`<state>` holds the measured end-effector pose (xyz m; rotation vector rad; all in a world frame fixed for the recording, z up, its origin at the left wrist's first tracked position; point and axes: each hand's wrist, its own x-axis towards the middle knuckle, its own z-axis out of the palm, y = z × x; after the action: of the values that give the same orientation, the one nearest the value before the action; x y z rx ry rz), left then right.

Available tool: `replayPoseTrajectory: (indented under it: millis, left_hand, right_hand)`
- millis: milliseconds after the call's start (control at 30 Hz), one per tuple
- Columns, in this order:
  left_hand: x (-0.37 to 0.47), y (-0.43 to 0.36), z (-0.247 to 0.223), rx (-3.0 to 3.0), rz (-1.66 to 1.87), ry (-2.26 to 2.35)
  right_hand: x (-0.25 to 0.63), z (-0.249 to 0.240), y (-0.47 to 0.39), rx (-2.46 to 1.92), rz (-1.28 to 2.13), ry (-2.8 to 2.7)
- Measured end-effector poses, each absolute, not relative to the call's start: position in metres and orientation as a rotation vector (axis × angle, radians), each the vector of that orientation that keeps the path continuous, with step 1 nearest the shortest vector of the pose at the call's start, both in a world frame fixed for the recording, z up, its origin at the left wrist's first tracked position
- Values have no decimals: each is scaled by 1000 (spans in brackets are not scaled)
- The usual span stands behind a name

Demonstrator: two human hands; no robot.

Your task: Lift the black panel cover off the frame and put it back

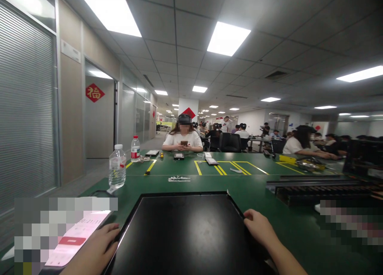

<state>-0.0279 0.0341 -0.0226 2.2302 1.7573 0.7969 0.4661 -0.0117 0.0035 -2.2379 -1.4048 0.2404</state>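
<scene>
A large flat black panel with a raised rim [179, 231] lies in front of me on the green table [254, 195]. At its left edge is my left hand [100, 245], back up, fingers stretched towards the rim, holding nothing that shows. My right hand [259, 225] is at the panel's right edge, its fingers curled together against the rim. Beside my left hand a phone [79, 239] shows a lit pink screen with a red button.
Two water bottles [117, 167] [135, 149] stand at the left. Dark metal rails [311, 187] lie at the right. Yellow tape [220, 169] marks the table's far half, near small devices [178, 157]. Across it sits a person [184, 139] with a phone; another person [302, 143] sits farther right.
</scene>
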Motion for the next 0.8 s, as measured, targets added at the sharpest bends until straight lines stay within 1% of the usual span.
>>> replayPoseTrajectory:
  millis: [333, 633, 800]
  left_hand:
    - [-31, 41, -26, 1883, 1075, 1624]
    - [-34, 42, -18, 1539, 1095, 1546]
    - [-39, 44, -20, 1390, 1010, 1447]
  right_hand:
    - [463, 6, -13, -2241, 220, -1423]
    - [464, 6, -12, -2234, 217, -1430]
    - [464, 6, -11, -2223, 202, -1450]
